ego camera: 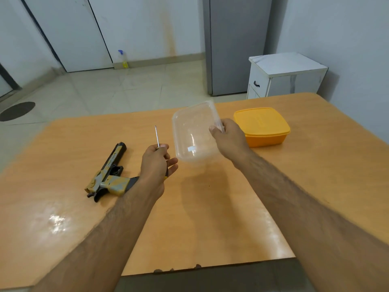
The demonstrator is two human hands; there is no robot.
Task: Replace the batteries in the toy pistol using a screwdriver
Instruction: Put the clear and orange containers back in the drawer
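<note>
A yellow, grey and black toy pistol [109, 173] lies on its side on the wooden table [63, 207], left of centre. My left hand [156, 165] grips a screwdriver [157, 137], its thin metal shaft pointing up and away; the handle is mostly hidden in my fist. My right hand [227, 140] holds a clear plastic container [193, 131] by its right rim, tilted and lifted above the table. No batteries are visible.
An orange lidded box [263, 126] stands on the table to the right of my right hand. Beyond the table are a tiled floor, a white bedside cabinet [284, 76], a grey fridge [235, 45] and a spray bottle [124, 59] by the wall.
</note>
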